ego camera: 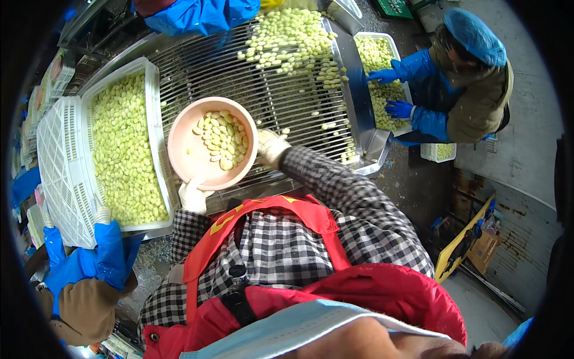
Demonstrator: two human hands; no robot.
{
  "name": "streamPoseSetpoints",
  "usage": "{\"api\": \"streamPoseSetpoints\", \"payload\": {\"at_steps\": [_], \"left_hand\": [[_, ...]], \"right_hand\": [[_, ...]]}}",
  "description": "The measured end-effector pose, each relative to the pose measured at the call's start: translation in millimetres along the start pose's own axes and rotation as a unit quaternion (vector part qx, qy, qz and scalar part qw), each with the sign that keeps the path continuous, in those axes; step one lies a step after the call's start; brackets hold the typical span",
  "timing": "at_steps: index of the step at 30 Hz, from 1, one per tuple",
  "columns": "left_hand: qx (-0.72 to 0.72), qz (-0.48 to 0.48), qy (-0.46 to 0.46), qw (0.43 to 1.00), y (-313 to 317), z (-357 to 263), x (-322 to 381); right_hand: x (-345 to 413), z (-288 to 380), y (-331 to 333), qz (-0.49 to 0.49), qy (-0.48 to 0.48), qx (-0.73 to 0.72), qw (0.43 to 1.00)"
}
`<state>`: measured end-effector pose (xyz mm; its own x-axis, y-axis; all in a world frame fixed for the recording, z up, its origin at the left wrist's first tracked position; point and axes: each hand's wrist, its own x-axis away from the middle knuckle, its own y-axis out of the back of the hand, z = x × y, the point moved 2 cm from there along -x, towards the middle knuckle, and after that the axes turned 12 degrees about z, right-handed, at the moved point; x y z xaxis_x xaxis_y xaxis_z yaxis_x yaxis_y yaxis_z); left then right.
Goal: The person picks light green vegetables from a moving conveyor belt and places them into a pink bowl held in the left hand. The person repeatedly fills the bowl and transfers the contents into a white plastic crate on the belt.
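A round pink plastic bowl [182, 137] is held above a rack of parallel metal bars [215, 67]. Inside it a heap of pale green oval fruits [224, 141] lies towards the right. My left hand [193, 196], in a whitish glove, grips the rim at the near left. Against the bowl's right side is my right hand [270, 148], gloved too, its fingers partly hidden by the bowl. Left of the bowl stands a white plastic crate [154, 103] full of the same fruits.
More fruits [291, 38] spread over the far bars. On the right, a co-worker's blue-gloved hands [399, 109] touch fruits in another white crate [397, 49]. A second co-worker at lower left holds an empty white crate [63, 166]. A metal side wall [354, 85] borders the rack.
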<state>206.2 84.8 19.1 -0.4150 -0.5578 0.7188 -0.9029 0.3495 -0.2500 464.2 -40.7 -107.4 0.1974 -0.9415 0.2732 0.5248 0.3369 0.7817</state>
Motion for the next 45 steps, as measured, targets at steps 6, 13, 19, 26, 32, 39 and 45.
{"api": "streamPoseSetpoints", "payload": {"at_steps": [6,13,19,26,32,39,45], "left_hand": [[-0.104,-0.041,-0.03,0.993,-35.6,-2.7,13.9],[-0.112,-0.045,-0.009,0.993,-49.6,2.0,-5.1],[-0.045,0.027,0.011,0.999,-123.3,-4.1,-42.7],[-0.124,0.154,0.046,0.979,-101.6,-13.7,-62.4],[-0.78,-0.151,-0.061,0.605,-53.1,-18.6,-110.4],[-0.825,-0.133,0.014,0.55,-51.2,-10.0,-124.4],[-0.785,-0.104,-0.002,0.611,-53.0,-17.9,-123.2]], "right_hand": [[26.7,-91.1,17.8,-0.053,-0.065,-0.035,0.996],[71.1,-141.6,51.5,-0.242,-0.252,-0.365,0.863],[52.3,-58.7,56.9,-0.256,-0.306,-0.591,0.701],[141.8,-74.9,101.5,-0.368,-0.313,-0.636,0.602],[176.5,-82.9,120.9,-0.44,-0.344,-0.529,0.638],[178.0,-103.9,274.4,-0.541,-0.216,-0.498,0.642],[110.1,-165.3,399.8,-0.604,-0.171,-0.446,0.638]]}}
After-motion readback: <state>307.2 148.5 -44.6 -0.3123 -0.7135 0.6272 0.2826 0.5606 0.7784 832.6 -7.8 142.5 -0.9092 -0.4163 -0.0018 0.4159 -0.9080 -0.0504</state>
